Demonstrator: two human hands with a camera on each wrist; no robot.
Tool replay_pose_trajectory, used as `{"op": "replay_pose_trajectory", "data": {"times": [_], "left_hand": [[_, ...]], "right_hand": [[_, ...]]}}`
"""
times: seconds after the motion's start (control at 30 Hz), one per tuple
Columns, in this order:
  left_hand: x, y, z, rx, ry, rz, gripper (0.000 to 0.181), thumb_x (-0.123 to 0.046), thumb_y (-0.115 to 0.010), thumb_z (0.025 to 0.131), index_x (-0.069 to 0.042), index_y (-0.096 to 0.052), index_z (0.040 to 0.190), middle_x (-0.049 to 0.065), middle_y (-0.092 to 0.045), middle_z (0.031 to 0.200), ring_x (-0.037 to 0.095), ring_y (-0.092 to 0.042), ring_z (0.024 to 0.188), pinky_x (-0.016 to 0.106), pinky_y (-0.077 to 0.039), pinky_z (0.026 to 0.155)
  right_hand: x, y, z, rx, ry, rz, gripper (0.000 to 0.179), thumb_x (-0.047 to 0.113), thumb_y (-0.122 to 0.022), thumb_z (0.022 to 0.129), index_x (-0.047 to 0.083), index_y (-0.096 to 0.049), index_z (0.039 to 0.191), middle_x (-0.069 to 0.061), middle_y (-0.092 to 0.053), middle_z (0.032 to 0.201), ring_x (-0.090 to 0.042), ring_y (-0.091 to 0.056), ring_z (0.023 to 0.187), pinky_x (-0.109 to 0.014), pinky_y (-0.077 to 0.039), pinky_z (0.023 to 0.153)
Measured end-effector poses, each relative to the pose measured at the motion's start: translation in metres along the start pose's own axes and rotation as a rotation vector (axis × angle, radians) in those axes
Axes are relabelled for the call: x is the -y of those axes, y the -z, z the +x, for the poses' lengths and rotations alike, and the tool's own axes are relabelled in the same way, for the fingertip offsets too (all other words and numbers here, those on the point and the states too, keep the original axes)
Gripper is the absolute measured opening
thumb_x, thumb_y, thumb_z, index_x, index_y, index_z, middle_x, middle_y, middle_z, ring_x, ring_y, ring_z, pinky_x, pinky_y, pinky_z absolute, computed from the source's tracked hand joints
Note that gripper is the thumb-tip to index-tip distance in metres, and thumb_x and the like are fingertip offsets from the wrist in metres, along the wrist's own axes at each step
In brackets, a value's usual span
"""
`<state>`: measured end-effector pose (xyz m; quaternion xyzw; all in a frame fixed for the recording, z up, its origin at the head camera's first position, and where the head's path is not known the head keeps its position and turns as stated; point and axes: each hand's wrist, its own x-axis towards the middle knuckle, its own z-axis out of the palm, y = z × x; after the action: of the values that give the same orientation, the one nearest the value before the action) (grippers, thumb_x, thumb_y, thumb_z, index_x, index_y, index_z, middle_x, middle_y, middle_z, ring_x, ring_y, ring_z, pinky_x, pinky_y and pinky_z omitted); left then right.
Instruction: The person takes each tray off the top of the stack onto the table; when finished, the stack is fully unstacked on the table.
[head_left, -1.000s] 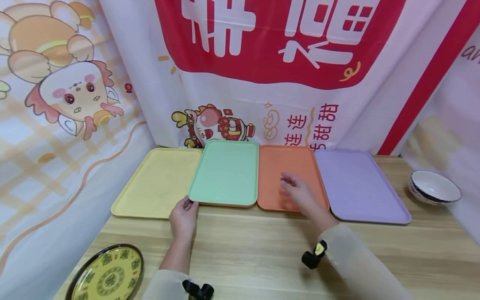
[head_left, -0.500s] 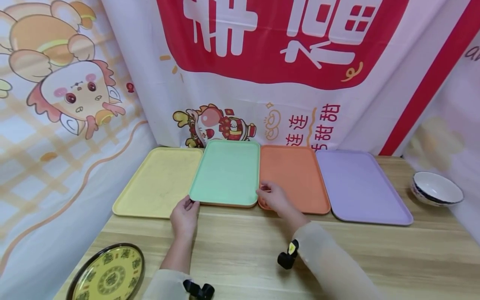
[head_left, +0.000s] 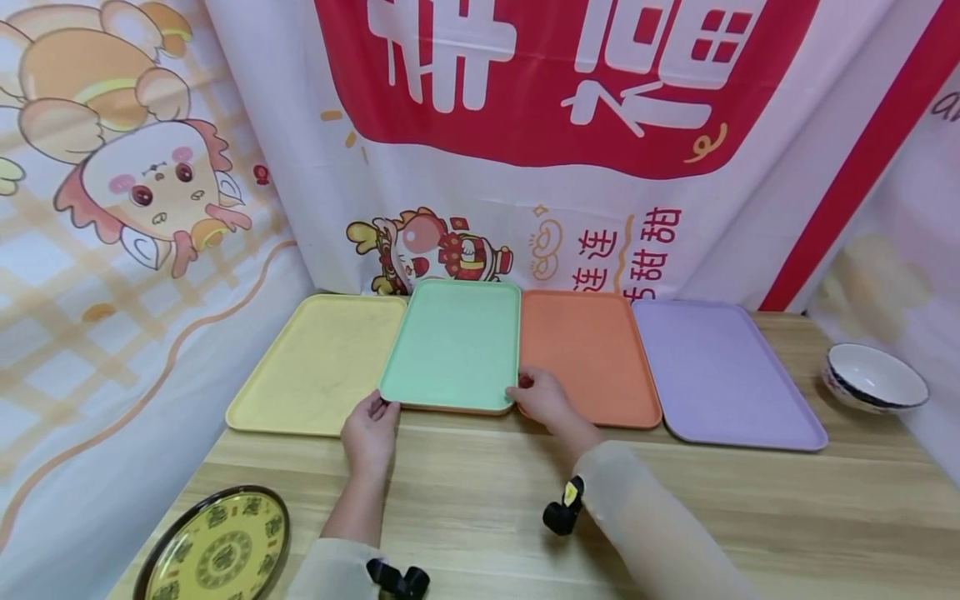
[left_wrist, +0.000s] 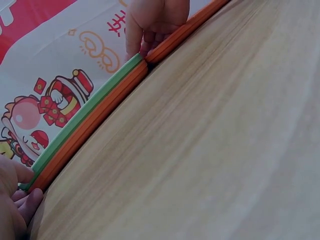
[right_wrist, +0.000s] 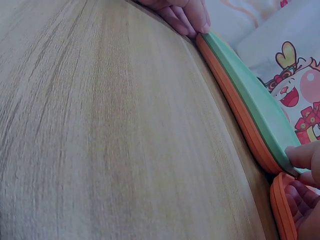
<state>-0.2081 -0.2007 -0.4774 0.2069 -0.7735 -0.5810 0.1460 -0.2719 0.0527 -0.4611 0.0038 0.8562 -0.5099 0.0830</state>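
A mint-green tray [head_left: 453, 346] lies on top of an orange tray, whose edge [right_wrist: 235, 105] shows beneath it in both wrist views. My left hand [head_left: 369, 433] grips the green tray's front left corner with thumb and fingers; in the left wrist view that hand [left_wrist: 15, 197] is partly cut off. At the front right corner my right hand [head_left: 546, 398] pinches the green rim, thumb on top in the right wrist view. The lower fingers of this right hand [right_wrist: 306, 185] hang over a second orange tray [head_left: 592, 358], which sits directly to the right.
A yellow tray [head_left: 318, 367] lies left of the green one, and a purple tray [head_left: 727, 375] lies at the right. Farther right stands a white bowl [head_left: 873, 377] with a dark rim. A yellow patterned plate [head_left: 217, 550] is at the front left. Printed cloth [head_left: 465, 192] hangs behind the trays.
My right hand has moved left from above the right orange tray to the green tray's front right corner and taken hold of it. My left hand has stayed at its corner.
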Motion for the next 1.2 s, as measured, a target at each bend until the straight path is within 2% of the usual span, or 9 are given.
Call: {"op": "replay_pose_trajectory", "data": {"times": [0.23,0.43,0.57,0.7,0.8,0.87,1.03,1.13,1.2], "left_hand": [[0.000,0.000,0.001,0.004,0.003,0.003,0.049,-0.010,-0.064,0.094,0.007,-0.050,0.137,0.031,-0.057,0.133,0.040,-0.058,0.123,0.043,-0.052,0.103],[0.000,0.002,0.002,0.004,-0.002,0.009,0.050,-0.012,-0.063,0.094,0.007,-0.049,0.138,0.031,-0.056,0.133,0.041,-0.057,0.124,0.044,-0.051,0.105],[0.000,0.002,0.002,0.004,-0.003,0.003,0.050,-0.012,-0.064,0.094,0.008,-0.049,0.138,0.031,-0.056,0.134,0.041,-0.057,0.124,0.044,-0.051,0.105],[0.000,0.002,0.002,0.011,0.003,-0.009,0.052,-0.011,-0.064,0.094,0.007,-0.047,0.140,0.031,-0.055,0.135,0.040,-0.056,0.125,0.044,-0.051,0.105],[0.000,0.001,0.001,0.010,0.003,-0.010,0.053,-0.010,-0.064,0.094,0.007,-0.046,0.141,0.031,-0.054,0.136,0.041,-0.056,0.126,0.044,-0.051,0.106],[0.000,0.001,0.001,0.003,-0.004,-0.006,0.053,-0.009,-0.064,0.093,0.007,-0.046,0.140,0.031,-0.054,0.135,0.040,-0.056,0.125,0.044,-0.051,0.105],[0.001,0.000,0.002,-0.022,-0.035,0.018,0.049,-0.007,-0.063,0.092,0.008,-0.050,0.136,0.030,-0.058,0.132,0.040,-0.059,0.122,0.044,-0.052,0.104],[0.001,-0.001,0.002,-0.033,-0.049,0.026,0.046,-0.007,-0.063,0.092,0.009,-0.052,0.134,0.029,-0.060,0.129,0.039,-0.061,0.119,0.043,-0.053,0.102],[0.000,-0.001,0.001,-0.033,-0.045,0.023,0.046,-0.008,-0.062,0.092,0.009,-0.053,0.133,0.028,-0.061,0.128,0.038,-0.062,0.119,0.042,-0.053,0.101]], "right_hand": [[0.003,-0.003,-0.001,-0.001,-0.068,0.140,0.053,0.004,-0.064,0.090,-0.003,-0.049,0.140,-0.018,-0.058,0.125,-0.023,-0.055,0.107,-0.023,-0.056,0.078],[0.012,-0.002,-0.004,-0.005,-0.106,0.307,0.051,0.008,-0.061,0.093,0.003,-0.047,0.142,-0.017,-0.060,0.127,-0.016,-0.062,0.082,-0.022,-0.055,0.066],[0.016,-0.003,-0.006,0.033,-0.109,0.443,0.055,0.007,-0.056,0.096,0.004,-0.038,0.147,-0.022,-0.058,0.131,-0.018,-0.066,0.087,-0.029,-0.062,0.075],[0.018,-0.007,-0.007,0.093,-0.095,0.577,0.063,0.002,-0.052,0.097,0.004,-0.024,0.153,-0.026,-0.050,0.138,-0.023,-0.061,0.098,-0.039,-0.062,0.086],[0.020,-0.008,-0.010,0.118,-0.082,0.602,0.068,0.000,-0.051,0.097,0.006,-0.017,0.156,-0.027,-0.044,0.144,-0.026,-0.058,0.104,-0.044,-0.061,0.089],[0.021,-0.007,-0.011,0.121,-0.071,0.607,0.069,-0.001,-0.050,0.098,0.007,-0.015,0.157,-0.028,-0.045,0.142,-0.025,-0.058,0.104,-0.042,-0.061,0.088],[0.024,0.003,-0.013,0.114,-0.060,0.610,0.066,0.000,-0.049,0.098,0.012,-0.020,0.156,-0.027,-0.054,0.130,-0.019,-0.064,0.089,-0.028,-0.061,0.073],[0.024,0.014,-0.016,0.112,-0.052,0.629,0.065,-0.002,-0.047,0.097,0.012,-0.022,0.155,-0.027,-0.054,0.128,-0.016,-0.065,0.081,-0.024,-0.059,0.066],[0.024,0.025,-0.018,0.116,-0.024,0.641,0.064,-0.003,-0.046,0.097,0.010,-0.022,0.156,-0.030,-0.052,0.128,-0.014,-0.065,0.080,-0.024,-0.059,0.066]]}}
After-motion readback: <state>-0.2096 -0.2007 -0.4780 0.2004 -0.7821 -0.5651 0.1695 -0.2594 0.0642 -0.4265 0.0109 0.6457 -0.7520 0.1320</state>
